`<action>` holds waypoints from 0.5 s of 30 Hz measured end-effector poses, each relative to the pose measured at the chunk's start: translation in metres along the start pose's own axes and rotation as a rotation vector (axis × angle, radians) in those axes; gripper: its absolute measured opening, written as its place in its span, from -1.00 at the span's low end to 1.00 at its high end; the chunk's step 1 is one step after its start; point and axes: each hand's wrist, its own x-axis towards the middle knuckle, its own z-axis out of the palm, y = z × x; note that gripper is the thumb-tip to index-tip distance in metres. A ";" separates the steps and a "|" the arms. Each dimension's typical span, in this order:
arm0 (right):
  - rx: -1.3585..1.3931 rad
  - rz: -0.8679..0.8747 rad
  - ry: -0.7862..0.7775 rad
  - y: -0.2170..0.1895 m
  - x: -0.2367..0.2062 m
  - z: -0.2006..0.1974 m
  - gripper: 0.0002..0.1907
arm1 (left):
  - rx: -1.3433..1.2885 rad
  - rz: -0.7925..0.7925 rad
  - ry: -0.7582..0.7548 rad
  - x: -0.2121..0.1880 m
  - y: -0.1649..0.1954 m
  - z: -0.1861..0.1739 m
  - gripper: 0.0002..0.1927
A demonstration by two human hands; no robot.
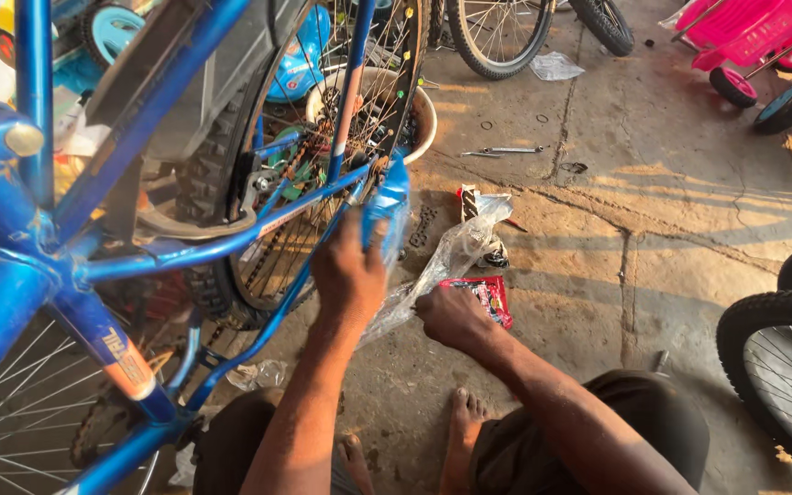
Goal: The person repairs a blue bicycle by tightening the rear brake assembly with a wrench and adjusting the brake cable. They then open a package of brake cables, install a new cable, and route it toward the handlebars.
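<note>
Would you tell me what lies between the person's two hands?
In the head view, a crumpled clear plastic wrapper stretches between the left hand and the right hand.

Glossy blue painted metal bicycle frame [185, 252], crinkly clear plastic wrap [451, 257], rough cracked concrete floor [671, 238]

Cracked concrete floor [671, 238] underfoot, sunlit in patches. On it lie a wrench [504, 150], a couple of small rings [542, 117], a crumpled clear bag [555, 65], a red packet [488, 295], and what may be a short chain length [423, 226].
</note>
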 end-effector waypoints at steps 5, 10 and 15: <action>0.291 -0.043 0.327 0.016 -0.043 -0.085 -0.58 | -0.247 0.140 0.199 0.012 -0.016 -0.027 -0.69; 0.475 -0.084 1.150 0.035 -0.138 -0.152 -0.75 | -0.236 0.082 0.113 0.010 -0.018 -0.025 -0.67; -0.126 0.173 0.486 0.019 -0.066 -0.090 -0.88 | -0.462 0.095 0.030 -0.005 0.005 -0.007 -0.66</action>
